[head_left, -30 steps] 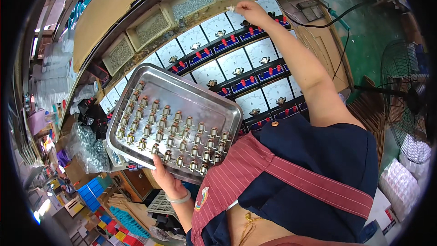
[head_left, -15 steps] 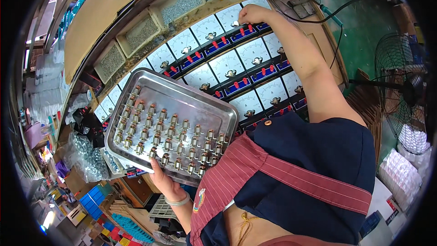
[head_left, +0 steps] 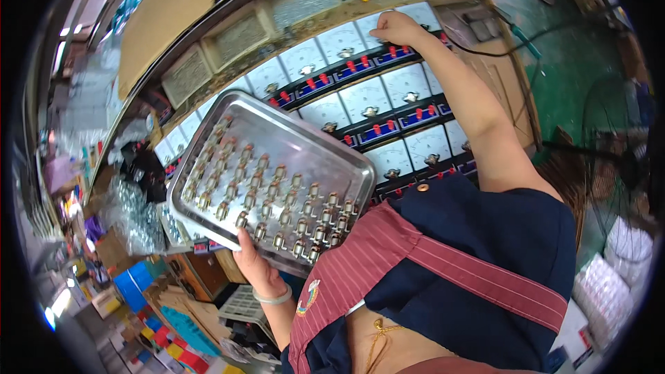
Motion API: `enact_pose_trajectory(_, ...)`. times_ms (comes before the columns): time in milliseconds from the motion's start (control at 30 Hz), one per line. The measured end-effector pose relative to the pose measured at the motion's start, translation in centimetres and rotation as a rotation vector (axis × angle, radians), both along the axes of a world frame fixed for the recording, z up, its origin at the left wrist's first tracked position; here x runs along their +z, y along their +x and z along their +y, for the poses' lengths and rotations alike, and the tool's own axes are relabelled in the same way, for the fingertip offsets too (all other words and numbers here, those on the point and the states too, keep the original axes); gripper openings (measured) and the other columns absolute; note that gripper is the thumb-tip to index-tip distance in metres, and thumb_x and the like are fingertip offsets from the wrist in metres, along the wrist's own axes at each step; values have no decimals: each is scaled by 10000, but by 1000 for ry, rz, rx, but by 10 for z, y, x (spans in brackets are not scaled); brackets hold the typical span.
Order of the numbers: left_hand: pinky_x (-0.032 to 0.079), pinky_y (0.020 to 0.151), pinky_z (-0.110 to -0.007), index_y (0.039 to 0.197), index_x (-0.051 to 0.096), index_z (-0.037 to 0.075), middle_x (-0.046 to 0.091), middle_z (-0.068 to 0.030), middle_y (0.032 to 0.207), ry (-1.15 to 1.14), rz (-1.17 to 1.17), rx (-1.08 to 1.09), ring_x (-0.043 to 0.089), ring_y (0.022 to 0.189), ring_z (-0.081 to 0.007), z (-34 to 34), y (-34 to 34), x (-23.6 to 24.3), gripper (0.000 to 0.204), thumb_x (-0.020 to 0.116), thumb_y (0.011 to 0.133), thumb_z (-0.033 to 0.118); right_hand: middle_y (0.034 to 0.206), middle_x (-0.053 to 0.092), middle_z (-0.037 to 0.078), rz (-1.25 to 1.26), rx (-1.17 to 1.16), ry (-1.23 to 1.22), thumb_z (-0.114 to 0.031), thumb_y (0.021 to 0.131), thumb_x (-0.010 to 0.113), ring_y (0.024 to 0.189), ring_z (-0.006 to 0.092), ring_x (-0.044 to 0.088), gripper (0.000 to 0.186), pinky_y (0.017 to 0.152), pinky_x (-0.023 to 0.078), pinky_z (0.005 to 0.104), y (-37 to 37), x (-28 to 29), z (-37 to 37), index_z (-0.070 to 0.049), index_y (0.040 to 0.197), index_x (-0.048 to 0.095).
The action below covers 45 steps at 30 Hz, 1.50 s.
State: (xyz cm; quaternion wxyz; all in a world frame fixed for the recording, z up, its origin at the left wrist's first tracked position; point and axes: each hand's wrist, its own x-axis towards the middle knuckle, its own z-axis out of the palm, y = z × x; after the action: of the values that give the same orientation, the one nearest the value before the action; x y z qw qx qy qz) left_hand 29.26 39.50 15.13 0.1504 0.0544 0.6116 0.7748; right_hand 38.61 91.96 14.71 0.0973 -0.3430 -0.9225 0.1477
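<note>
Fingers of left hand (head_left: 258, 270) clamp near edge of steel tray (head_left: 325, 159), thumb on top, tray held level over bench. Approx. five rows of small metal fittings (head_left: 267, 197) stand upright in it. Right hand (head_left: 393, 28) rests on a white panel meter (head_left: 415, 14) at far end of meter array; fingers curled, grip state cannot be told. Vs. 1 s ago: right arm reached further right along top row, tray moved closer to body. Implication: work is advancing meter by meter, w/ fittings kept within reach.
</note>
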Motion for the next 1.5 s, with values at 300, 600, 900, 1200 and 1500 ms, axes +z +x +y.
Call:
enact_pose_trajectory(300,516,686,-311,1173,516,-4,610,-84,1004,-51,70,-66,619,806,-169,2,2,13,378,576,910,260,760,673,93,571,641,-242,-345,796,657,722,247,655,277,658,506,352,-83,71,-228,-70,814,680)
enact_pose_trajectory(600,511,711,-310,1175,520,-13,623,-89,1002,-21,-27,-95,624,828,-180,3,2,10,346,534,936,236,781,665,115,970,370,-483,-173,797,606,704,221,635,120,622,479,358,-79,49,-150,-63,823,648)
enact_pose_trajectory(900,499,834,-390,1278,458,39,574,-96,1192,165,-294,-86,602,992,-242,1,-20,-4,530,546,907,408,661,555,-26,599,-203,-537,-146,804,572,622,63,465,126,566,356,226,110,-31,97,-59,721,610)
enact_pose_trajectory(1200,472,904,-355,1347,389,33,486,-77,1303,76,31,53,539,1088,-194,-8,-25,11,596,502,922,435,730,603,-10,541,-155,-390,-174,818,619,685,82,512,148,636,405,247,122,-44,113,-30,819,653)
enact_pose_trajectory(1500,199,1106,-467,1414,141,-83,220,-230,1451,-152,952,-164,283,1311,-328,-8,-34,38,1149,563,706,717,587,580,155,483,-282,-33,-416,752,697,575,282,573,432,556,446,384,118,-42,106,-9,627,621)
